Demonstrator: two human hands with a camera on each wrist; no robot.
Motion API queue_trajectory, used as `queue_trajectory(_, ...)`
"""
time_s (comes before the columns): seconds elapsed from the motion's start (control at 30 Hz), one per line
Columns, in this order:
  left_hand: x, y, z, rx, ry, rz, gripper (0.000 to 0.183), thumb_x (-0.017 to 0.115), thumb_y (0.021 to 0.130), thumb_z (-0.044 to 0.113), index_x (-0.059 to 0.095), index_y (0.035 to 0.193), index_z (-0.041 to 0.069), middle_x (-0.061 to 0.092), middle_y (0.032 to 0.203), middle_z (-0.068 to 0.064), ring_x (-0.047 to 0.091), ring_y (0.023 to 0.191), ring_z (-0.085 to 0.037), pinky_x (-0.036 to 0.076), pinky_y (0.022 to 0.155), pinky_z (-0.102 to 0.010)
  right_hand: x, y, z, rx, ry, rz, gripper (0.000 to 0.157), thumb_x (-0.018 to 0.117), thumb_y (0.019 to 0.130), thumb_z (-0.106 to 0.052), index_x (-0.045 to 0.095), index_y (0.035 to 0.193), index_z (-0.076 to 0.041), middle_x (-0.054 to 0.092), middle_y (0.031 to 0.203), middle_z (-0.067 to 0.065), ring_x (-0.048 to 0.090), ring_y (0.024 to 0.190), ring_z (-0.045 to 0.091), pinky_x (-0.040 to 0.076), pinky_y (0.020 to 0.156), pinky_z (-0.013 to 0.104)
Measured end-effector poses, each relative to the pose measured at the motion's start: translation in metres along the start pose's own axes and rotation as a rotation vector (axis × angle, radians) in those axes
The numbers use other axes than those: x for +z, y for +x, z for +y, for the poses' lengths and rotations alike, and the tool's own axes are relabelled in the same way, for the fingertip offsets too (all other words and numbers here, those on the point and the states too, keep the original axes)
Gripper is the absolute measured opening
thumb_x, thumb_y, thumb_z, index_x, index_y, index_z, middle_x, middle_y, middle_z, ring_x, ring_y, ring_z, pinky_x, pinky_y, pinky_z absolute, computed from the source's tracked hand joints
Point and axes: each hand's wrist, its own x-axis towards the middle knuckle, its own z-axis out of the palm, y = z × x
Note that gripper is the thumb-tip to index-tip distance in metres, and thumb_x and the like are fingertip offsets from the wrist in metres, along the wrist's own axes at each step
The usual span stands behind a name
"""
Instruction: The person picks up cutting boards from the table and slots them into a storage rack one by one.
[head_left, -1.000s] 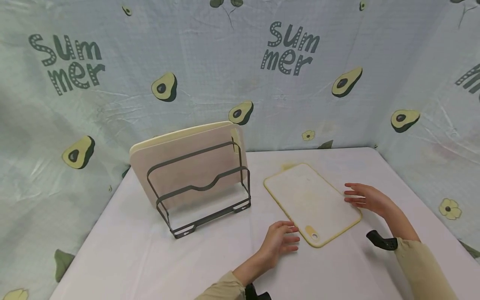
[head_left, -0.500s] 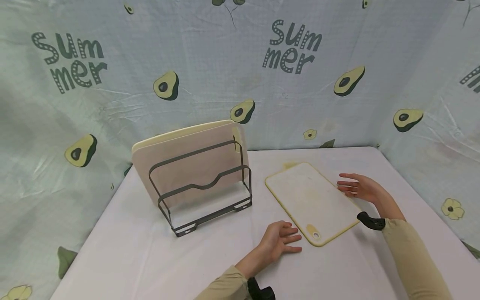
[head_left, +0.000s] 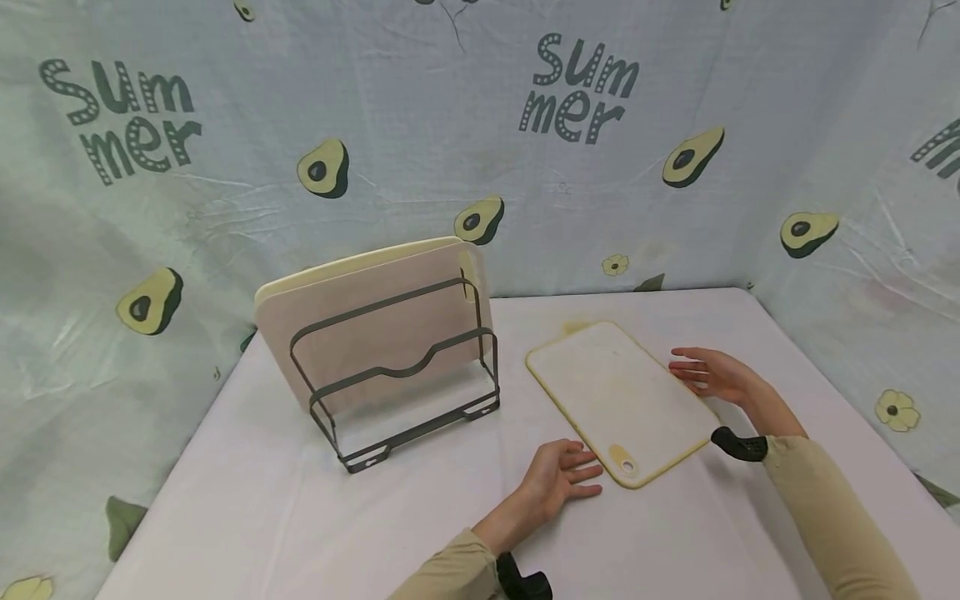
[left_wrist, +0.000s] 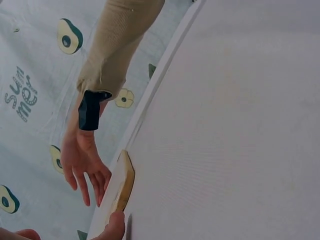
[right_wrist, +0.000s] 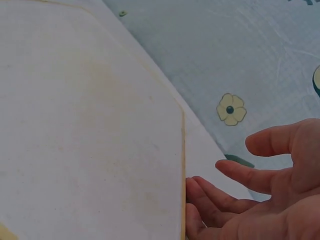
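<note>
A white cutting board [head_left: 618, 400] with a yellow rim lies flat on the right half of the table, its hanging hole at the near corner. Beside its lower left edge is my left hand [head_left: 553, 479], fingers extended and slightly spread, tips right at the rim. Only the thumb and part of the fingers show in the left wrist view, by the board's edge [left_wrist: 129, 182]. My right hand [head_left: 712, 375] is at the opposite long edge. In the right wrist view the lower fingers of that hand [right_wrist: 270, 185] meet the board's side, while thumb and index stand apart from it.
To the left stands a dark metal rack [head_left: 405, 371] holding a pink cutting board [head_left: 375, 333] upright, with a cream board [head_left: 360, 262] behind it. A printed cloth [head_left: 405, 117] hangs around the back and sides of the white table [head_left: 247, 500].
My right hand has moved inward and farther from me, up to the board's right edge. My left hand stays by the lower left edge, its fingers spread a little more.
</note>
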Motion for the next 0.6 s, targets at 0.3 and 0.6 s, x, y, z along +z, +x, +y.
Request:
queue_trajectory(0.3,0.000,-0.008,0.003,-0.001,-0.034,0.044,0.030,0.037,0.083,0.009,0.037,0.108,-0.008,0.041,0.118,-0.030,0.048,0.111,-0.043,0.040,0.089,-0.055,0.007,-0.005,0.003,0.032,-0.088,0.020,0.063,0.032,0.095,-0.039,0.013,0.141,-0.002,0.053,0.097,-0.015,0.051,0.092,0.002,0.041,0.080,0.027)
queue_trajectory(0.6,-0.013,-0.013,0.018,-0.019,-0.087,0.012,0.008,0.038,0.083,0.010,0.044,0.078,0.008,0.040,0.120,-0.023,0.051,0.107,-0.042,0.037,0.088,-0.062,0.021,-0.016,0.001,0.045,-0.049,-0.024,0.055,0.035,0.094,-0.039,0.023,0.140,-0.009,0.049,0.108,-0.004,0.049,0.096,0.012,0.043,0.081,0.027)
